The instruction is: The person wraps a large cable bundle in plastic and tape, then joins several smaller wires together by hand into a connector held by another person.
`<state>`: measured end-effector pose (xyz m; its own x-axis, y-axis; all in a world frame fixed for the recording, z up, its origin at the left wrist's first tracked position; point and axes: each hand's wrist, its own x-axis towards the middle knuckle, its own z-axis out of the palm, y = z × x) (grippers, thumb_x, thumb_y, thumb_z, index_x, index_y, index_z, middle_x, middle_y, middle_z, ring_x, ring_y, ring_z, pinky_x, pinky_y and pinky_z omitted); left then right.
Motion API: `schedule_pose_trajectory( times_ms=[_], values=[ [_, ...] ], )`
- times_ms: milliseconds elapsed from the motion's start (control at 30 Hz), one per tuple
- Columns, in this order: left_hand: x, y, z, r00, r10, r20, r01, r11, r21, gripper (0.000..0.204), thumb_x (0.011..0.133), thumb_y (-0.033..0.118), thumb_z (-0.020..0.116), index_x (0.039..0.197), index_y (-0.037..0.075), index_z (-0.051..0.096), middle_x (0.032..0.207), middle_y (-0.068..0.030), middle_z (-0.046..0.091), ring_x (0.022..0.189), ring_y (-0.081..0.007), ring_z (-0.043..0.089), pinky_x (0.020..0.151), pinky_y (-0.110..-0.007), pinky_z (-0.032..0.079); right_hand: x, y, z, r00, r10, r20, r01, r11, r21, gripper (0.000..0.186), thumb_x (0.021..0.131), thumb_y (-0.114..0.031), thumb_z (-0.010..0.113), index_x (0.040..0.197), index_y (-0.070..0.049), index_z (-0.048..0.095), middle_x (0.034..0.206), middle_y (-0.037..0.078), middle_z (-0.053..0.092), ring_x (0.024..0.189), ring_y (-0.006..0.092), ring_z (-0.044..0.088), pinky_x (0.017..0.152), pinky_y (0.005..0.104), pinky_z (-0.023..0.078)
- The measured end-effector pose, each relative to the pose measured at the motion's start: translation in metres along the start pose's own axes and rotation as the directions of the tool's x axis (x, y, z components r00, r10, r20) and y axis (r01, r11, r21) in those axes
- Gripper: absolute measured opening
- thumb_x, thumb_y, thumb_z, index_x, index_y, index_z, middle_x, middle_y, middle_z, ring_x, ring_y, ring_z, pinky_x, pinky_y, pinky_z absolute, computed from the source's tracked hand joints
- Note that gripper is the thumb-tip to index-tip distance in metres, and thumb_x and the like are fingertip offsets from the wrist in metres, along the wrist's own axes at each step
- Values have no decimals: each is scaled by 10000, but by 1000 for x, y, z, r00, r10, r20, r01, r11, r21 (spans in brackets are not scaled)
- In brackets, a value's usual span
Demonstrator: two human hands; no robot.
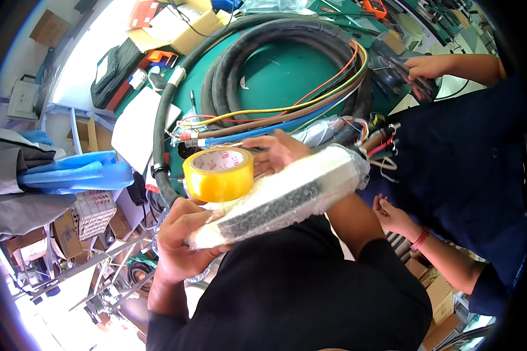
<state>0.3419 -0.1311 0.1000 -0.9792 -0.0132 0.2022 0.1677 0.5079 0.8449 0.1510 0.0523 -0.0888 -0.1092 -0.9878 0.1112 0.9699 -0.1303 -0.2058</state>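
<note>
A long object in clear bubble wrap (287,196), pale with a dark strip along its near side, is held tilted in front of my body. My left hand (181,234) is closed around its lower left end. Behind the wrapped object is my right hand (281,153), its visible fingers stretched apart toward the tape; the package hides part of it. Against the package's far edge, between my hands, is a roll of yellow packing tape (216,184). Whether my right fingers touch the tape, I cannot tell.
Beyond lies a thick coiled black cable (222,76) with coloured wires (275,120) on a green table (269,64). At right a co-worker's hand holds a dark tool (418,82); their other hand (395,216) hangs near my right arm. A cardboard box (187,35) stands at the back.
</note>
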Motion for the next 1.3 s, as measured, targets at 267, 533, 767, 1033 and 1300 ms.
schedule_pose_trajectory(
  times_ms=[267,533,767,1033,1300],
  values=[
    [-10,-3,-8,998,-28,62,28,1000,-8,476,676,214,920,1061,35,704,884,-88,647,833,-248,606,768,-343,487,60,17,46,999,7,-42,-13,988,-153,649,856,-218,661,1423,17,448,1258,153,614,1145,210,618,1005,349,493],
    [20,-8,14,996,-52,69,54,998,-14,538,704,263,910,1083,-44,683,952,-130,657,831,-218,622,739,-319,500,-2,10,11,915,-299,-269,294,954,-63,647,754,53,546,1389,-60,489,1052,117,642,937,208,664,851,332,561],
    [34,-8,24,998,-35,57,35,999,-4,573,716,284,899,1099,-64,653,830,-69,543,739,-152,509,640,-272,403,-58,29,-29,886,-257,-385,232,966,-113,499,886,-112,657,1356,-22,516,1167,131,645,1028,251,670,935,372,541],
    [45,-5,28,989,-129,66,137,983,-124,563,770,323,862,1088,-83,637,880,-57,553,791,-134,518,698,-259,409,-101,110,-87,714,-465,-523,272,873,-404,496,888,-137,686,1343,-27,520,1135,102,641,1015,221,658,922,351,533],
    [56,-21,34,978,-139,-154,127,988,-82,438,848,231,810,1125,-38,604,1015,-53,631,920,-127,571,817,-254,463,-139,130,15,734,-178,-656,70,980,-188,382,947,-189,582,1276,5,563,1022,146,672,876,220,685,798,326,549]
  ],
)
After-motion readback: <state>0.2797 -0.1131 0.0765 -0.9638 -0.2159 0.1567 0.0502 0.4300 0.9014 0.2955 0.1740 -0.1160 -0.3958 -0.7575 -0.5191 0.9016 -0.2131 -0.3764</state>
